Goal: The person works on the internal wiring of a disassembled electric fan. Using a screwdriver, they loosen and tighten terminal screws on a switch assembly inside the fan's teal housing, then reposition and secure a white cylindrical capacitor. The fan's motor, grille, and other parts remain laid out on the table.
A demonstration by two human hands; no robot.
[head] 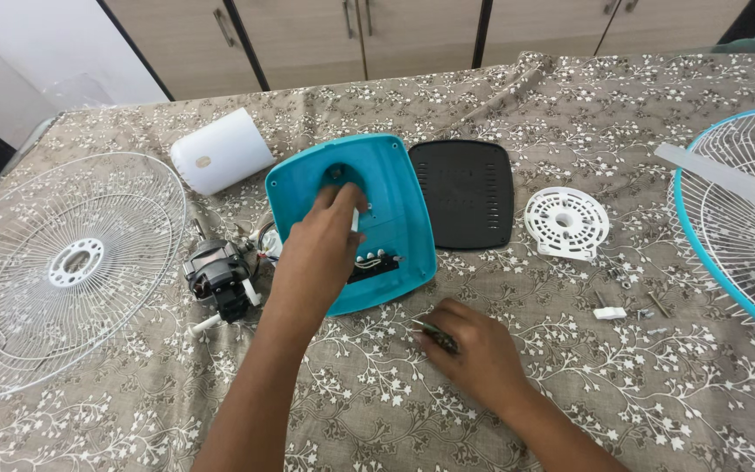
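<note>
1. On the turquoise plastic fan base shell (pixel 377 218), lying upturned at the middle of the table: left hand (pixel 323 249), fingers curled down into its hollow, touching it; whether they grasp anything I cannot tell.
2. Just below the shell: right hand (pixel 474 350), clenched around a small dark screwdriver (pixel 434 334).
3. Surface: grey-brown floral tablecloth (pixel 570 393), bearing a white wire fan guard (pixel 54 271), a grey electric motor (pixel 218 280), a white cylindrical cover (pixel 220 150) and a black rectangular plate (pixel 469 192).
4. Room: beige cabinet doors (pixel 412 35) behind.
</note>
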